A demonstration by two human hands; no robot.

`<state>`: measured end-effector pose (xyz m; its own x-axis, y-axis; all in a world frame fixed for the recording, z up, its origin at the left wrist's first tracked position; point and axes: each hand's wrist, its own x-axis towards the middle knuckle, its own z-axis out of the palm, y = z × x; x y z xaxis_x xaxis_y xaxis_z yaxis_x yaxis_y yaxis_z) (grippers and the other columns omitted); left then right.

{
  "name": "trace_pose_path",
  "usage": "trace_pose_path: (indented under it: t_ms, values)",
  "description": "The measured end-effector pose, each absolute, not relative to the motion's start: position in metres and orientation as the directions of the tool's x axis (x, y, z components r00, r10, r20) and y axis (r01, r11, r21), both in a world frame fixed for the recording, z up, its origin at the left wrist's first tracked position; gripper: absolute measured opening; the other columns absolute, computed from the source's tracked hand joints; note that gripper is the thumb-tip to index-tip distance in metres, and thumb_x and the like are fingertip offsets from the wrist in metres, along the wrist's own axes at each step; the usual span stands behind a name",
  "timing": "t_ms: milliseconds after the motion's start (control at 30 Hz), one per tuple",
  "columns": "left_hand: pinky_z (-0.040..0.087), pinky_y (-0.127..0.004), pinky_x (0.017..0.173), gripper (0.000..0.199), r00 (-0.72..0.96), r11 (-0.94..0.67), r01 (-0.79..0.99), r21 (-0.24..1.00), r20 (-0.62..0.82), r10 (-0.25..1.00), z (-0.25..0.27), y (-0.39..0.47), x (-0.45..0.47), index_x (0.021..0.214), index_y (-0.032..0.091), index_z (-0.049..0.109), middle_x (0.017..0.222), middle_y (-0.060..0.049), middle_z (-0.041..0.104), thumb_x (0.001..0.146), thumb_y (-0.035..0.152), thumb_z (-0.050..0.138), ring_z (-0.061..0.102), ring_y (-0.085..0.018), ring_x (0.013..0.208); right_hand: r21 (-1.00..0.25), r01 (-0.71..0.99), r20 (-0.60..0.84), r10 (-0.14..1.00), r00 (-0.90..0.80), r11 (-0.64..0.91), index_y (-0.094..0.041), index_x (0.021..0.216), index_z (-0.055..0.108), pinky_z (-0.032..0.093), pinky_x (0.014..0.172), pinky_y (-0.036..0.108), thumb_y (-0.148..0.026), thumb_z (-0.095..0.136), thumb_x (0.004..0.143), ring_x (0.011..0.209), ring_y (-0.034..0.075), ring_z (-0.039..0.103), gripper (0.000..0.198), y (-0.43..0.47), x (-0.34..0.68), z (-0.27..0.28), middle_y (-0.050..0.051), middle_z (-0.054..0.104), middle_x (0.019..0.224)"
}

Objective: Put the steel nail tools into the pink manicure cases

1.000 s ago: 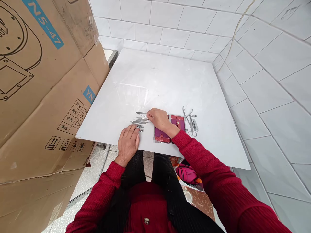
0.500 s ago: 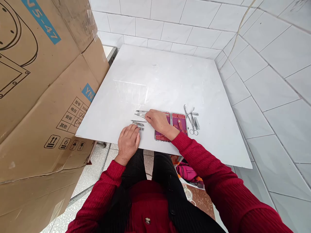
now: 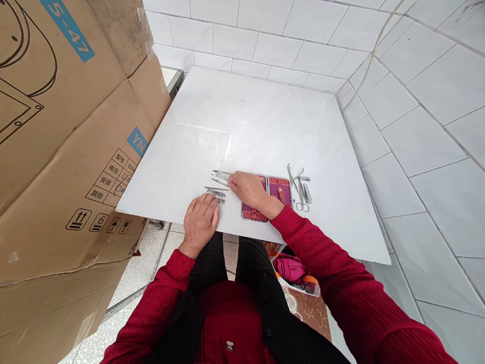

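My right hand [image 3: 248, 191] reaches across the left half of an open red and purple manicure case [image 3: 254, 213], its fingers pinched at the end of a thin metal manicure tool [image 3: 220, 182]. Slim silver tweezers [image 3: 222, 174] lie just beyond that tool. My left hand [image 3: 200, 220] rests on the table with its fingers stretched out, beside nail clippers [image 3: 216, 193] that it partly covers. Another thin metal stick [image 3: 216, 188] lies just above them. Right of the case are small scissors [image 3: 301, 197], cuticle nippers [image 3: 294, 177] and a larger nail clipper [image 3: 307, 193].
The white table [image 3: 265, 121] meets a tiled wall [image 3: 253, 50] at the back. A large cardboard box [image 3: 94, 151] stands close along the left edge. Below the front edge, a bag with pink cloth [image 3: 290, 268] sits by my legs.
My right fingers have shifted slightly, and the thin tools at their tips now lie farther apart. My left hand has stayed in place. The view has tilted a little.
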<state>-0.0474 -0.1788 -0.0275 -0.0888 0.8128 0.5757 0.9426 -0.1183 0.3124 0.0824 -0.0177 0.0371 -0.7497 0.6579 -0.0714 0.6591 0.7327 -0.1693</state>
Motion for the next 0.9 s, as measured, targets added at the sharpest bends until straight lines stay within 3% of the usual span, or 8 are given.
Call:
trace_pose_path:
  t_ms: [267,467,900]
  values:
    - [0.045,-0.047,0.109,0.034,-0.094,-0.113,0.942,0.317,0.57,0.816,-0.028,-0.179,-0.047,0.128,0.02,0.064,0.129,-0.011,0.07,0.1,0.018,0.046,0.062,-0.026,0.126,-0.14,0.691,-0.029,0.694,-0.719,0.709,-0.019,0.094,0.073,0.03,0.066,0.031,-0.023,0.045,0.102,0.086,0.021,0.062,0.03,-0.012,0.077,0.037,0.008,0.071,0.1]
    - [0.046,-0.045,0.108,0.03,-0.08,-0.119,0.949,0.291,0.591,0.803,-0.028,-0.179,-0.047,0.125,0.018,0.065,0.128,-0.011,0.071,0.1,0.016,0.048,0.063,-0.026,0.125,-0.177,0.742,0.014,0.755,-0.655,0.647,-0.02,0.097,0.073,0.029,0.064,0.031,-0.021,0.047,0.1,0.084,0.02,0.061,0.027,-0.005,0.08,0.039,0.007,0.071,0.101]
    - [0.047,-0.045,0.107,0.031,-0.084,-0.115,0.95,0.291,0.593,0.801,-0.029,-0.179,-0.047,0.125,0.019,0.065,0.126,-0.011,0.072,0.1,0.016,0.047,0.064,-0.026,0.124,-0.192,0.715,-0.039,0.723,-0.69,0.672,-0.018,0.098,0.072,0.032,0.067,0.03,-0.022,0.047,0.102,0.087,0.02,0.061,0.026,-0.004,0.083,0.039,0.009,0.069,0.104]
